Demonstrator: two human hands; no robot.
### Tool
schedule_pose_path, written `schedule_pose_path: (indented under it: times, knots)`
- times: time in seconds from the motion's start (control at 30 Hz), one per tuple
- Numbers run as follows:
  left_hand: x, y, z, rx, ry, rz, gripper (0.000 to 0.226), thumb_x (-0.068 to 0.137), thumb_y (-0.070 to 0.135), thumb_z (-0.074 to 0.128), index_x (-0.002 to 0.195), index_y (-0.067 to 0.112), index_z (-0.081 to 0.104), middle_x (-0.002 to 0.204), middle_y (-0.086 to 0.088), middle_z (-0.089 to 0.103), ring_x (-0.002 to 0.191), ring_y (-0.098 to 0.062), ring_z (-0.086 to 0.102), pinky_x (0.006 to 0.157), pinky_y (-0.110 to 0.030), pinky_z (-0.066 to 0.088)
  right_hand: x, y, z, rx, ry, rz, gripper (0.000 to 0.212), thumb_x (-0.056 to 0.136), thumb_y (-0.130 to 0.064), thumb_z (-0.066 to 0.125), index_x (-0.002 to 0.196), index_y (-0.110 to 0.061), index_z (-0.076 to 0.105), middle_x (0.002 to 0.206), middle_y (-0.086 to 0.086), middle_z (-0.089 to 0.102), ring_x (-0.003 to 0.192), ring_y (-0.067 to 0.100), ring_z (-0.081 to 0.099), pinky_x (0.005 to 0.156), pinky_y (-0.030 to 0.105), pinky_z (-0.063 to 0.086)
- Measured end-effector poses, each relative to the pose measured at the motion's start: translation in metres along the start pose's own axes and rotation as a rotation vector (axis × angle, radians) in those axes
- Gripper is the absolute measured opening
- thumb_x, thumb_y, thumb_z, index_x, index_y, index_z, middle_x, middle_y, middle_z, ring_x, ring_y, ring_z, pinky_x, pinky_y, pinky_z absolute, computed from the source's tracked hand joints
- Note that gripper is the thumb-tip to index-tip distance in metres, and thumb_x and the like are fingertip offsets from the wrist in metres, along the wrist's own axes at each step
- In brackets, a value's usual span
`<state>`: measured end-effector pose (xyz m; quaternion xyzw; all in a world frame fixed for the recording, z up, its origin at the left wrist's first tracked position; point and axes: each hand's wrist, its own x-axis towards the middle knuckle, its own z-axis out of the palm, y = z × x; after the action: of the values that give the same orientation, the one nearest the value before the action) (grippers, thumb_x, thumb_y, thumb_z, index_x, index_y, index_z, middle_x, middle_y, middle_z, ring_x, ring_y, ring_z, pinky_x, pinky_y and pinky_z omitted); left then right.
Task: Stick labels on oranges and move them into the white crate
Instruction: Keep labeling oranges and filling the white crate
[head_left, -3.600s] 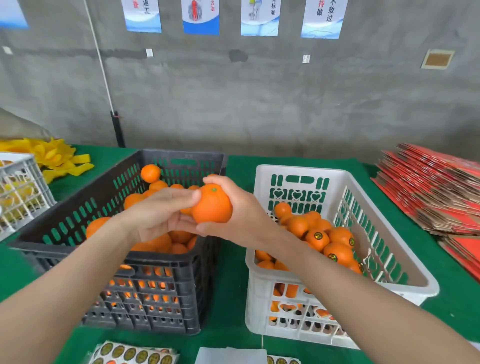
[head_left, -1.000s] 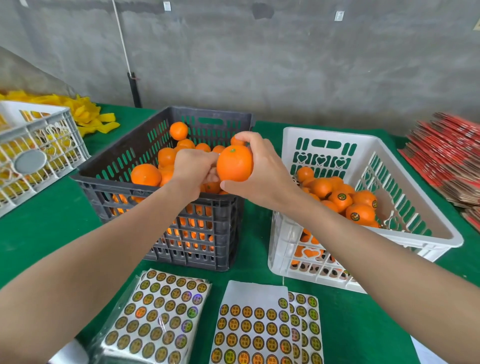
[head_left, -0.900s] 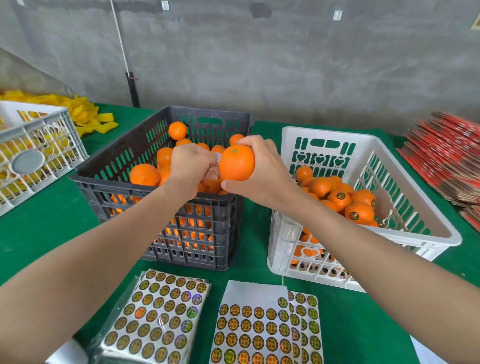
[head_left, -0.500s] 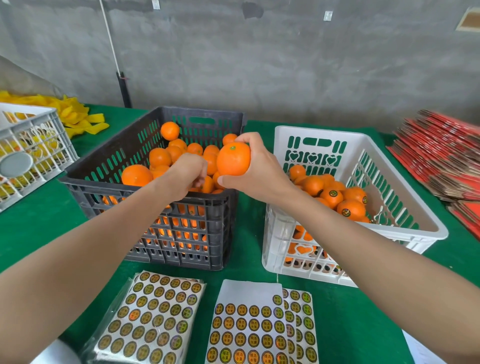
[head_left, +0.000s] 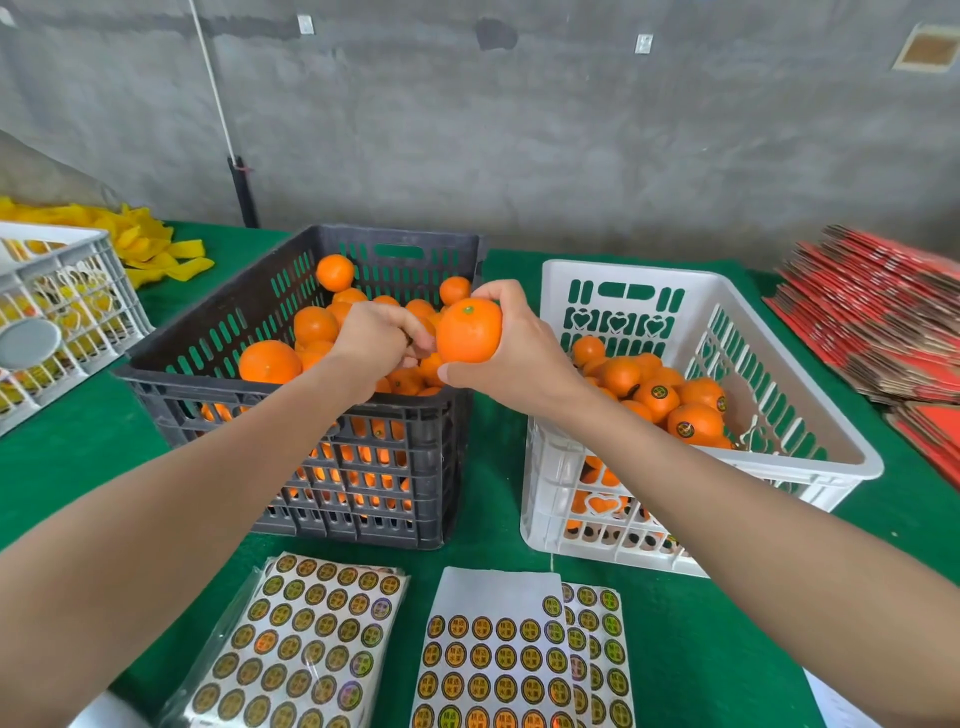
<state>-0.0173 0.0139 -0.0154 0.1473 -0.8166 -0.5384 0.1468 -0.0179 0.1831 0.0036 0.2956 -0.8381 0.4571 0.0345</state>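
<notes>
Where the flat green felt-covered table (head_left: 78, 467) meets the rough grey wall, two moulded plastic crates with slotted walls stand side by side, apart. The black perforated plastic crate (head_left: 182, 384), on the left, holds a heap of smooth, round unlabelled oranges (head_left: 270, 361). The white perforated plastic crate (head_left: 631, 270), on the right, holds labelled oranges (head_left: 693, 423), each bearing a round dark sticker. A stack of flat red cardboard sheets (head_left: 872, 322) lies at the right edge. Glossy sheets of round gold-and-black labels (head_left: 306, 639) lie on the near table edge, in front of both crates.

The right hand (head_left: 524, 353) grips one round, glossy orange (head_left: 469, 332), with the thumb under the fruit and the fingers curled over its top and far side. The left hand (head_left: 374, 343) has its fingers curled, the fingertips close to the left side of the fruit; whether they pinch a label cannot be determined.

The held fruit sits above the right side of the black crate, near the gap between the crates. Its green stem end faces up, tilted toward the camera. The fruit is near-spherical, with no distinct long axis.
</notes>
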Motion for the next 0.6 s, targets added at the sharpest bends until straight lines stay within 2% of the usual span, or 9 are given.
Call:
schedule_pose_path:
  times: [0.07, 0.13, 0.23, 0.3, 0.37, 0.53, 0.6]
  knots:
    - [0.0, 0.0, 0.002, 0.073, 0.005, 0.029, 0.051, 0.077, -0.023, 0.032, 0.048, 0.012, 0.056, 0.059, -0.004, 0.059, 0.067, -0.02, 0.057, 0.07, -0.034, 0.055, 0.0, 0.0, 0.0, -0.005, -0.007, 0.004, 0.07, 0.067, -0.029, 0.082, 0.118, -0.026, 0.035, 0.101, -0.012, 0.041, 0.092, 0.013, 0.048, 0.07, 0.03, 0.045]
    - [0.0, 0.0, 0.003, 0.122, 0.027, 0.037, 0.046, 0.077, -0.02, 0.033, 0.05, 0.012, 0.052, 0.06, -0.006, 0.053, 0.062, -0.02, 0.053, 0.068, -0.035, 0.053, -0.001, 0.0, 0.0, -0.001, -0.014, 0.007, 0.069, 0.067, -0.029, 0.082, 0.118, -0.026, 0.035, 0.1, -0.013, 0.04, 0.093, 0.013, 0.049, 0.071, 0.032, 0.047]
    - [0.004, -0.001, 0.004, 0.148, 0.026, 0.0, 0.041, 0.084, -0.014, 0.033, 0.057, 0.011, 0.052, 0.058, -0.011, 0.054, 0.051, -0.02, 0.052, 0.058, -0.033, 0.054, -0.001, 0.0, 0.0, 0.005, -0.019, 0.011, 0.068, 0.067, -0.028, 0.082, 0.117, -0.027, 0.035, 0.097, -0.015, 0.039, 0.093, 0.014, 0.049, 0.071, 0.032, 0.047]
    - [0.006, -0.001, 0.004, 0.17, 0.029, -0.031, 0.039, 0.087, -0.01, 0.034, 0.061, 0.011, 0.054, 0.051, -0.01, 0.055, 0.043, -0.018, 0.053, 0.046, -0.028, 0.052, 0.0, 0.001, -0.001, 0.005, -0.02, 0.012, 0.068, 0.067, -0.028, 0.082, 0.117, -0.026, 0.035, 0.099, -0.014, 0.04, 0.093, 0.015, 0.049, 0.072, 0.033, 0.048]
    - [0.007, 0.0, 0.004, 0.189, 0.03, -0.046, 0.038, 0.088, -0.008, 0.035, 0.062, 0.011, 0.056, 0.047, -0.008, 0.054, 0.04, -0.016, 0.052, 0.041, -0.024, 0.049, 0.0, 0.002, 0.0, 0.007, -0.022, 0.008, 0.068, 0.067, -0.027, 0.082, 0.117, -0.026, 0.035, 0.103, -0.01, 0.042, 0.094, 0.015, 0.049, 0.073, 0.033, 0.048]
    - [0.01, 0.008, 0.002, 0.148, -0.007, -0.209, 0.03, 0.084, -0.009, 0.04, 0.063, 0.003, 0.057, 0.037, -0.01, 0.054, 0.033, -0.02, 0.054, 0.04, -0.023, 0.051, 0.003, 0.003, 0.002, 0.019, -0.022, -0.001, 0.068, 0.067, -0.027, 0.082, 0.117, -0.025, 0.036, 0.105, -0.01, 0.043, 0.094, 0.014, 0.049, 0.071, 0.029, 0.045]
    - [0.01, 0.011, 0.001, 0.128, 0.002, -0.265, 0.027, 0.083, -0.007, 0.041, 0.062, 0.0, 0.058, 0.049, -0.015, 0.059, 0.042, -0.025, 0.057, 0.05, -0.029, 0.054, 0.003, 0.004, 0.003, 0.021, -0.023, 0.004, 0.068, 0.067, -0.027, 0.082, 0.118, -0.025, 0.036, 0.106, -0.009, 0.043, 0.094, 0.014, 0.049, 0.072, 0.03, 0.046]
